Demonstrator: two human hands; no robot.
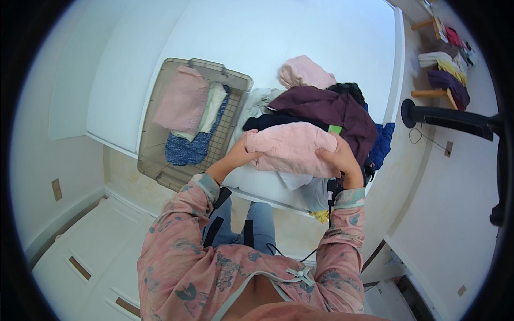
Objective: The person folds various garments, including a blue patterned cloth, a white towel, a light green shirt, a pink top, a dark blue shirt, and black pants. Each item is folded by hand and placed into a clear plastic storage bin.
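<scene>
Both of my hands hold a folded pink cloth [295, 148] over the near edge of a white surface. My left hand [243, 152] grips its left end, and my right hand [341, 158] grips its right end with the thumb on top. Behind the cloth lies a heap of clothes, with a dark maroon garment [317, 104] on top and a pink bundle [303, 72] at the back. To the left stands a translucent grey plastic bin [150, 140]. Inside it, a pink folded cloth [182, 100] overlaps a pale green one [217, 104] and a blue patterned one [184, 150].
Blue fabric [383, 140] hangs at the heap's right side, and yellow fabric [320, 216] shows below the near edge. A black stand arm [453, 118] reaches in from the right. Beyond it, a wooden rack [433, 93] bears more clothes.
</scene>
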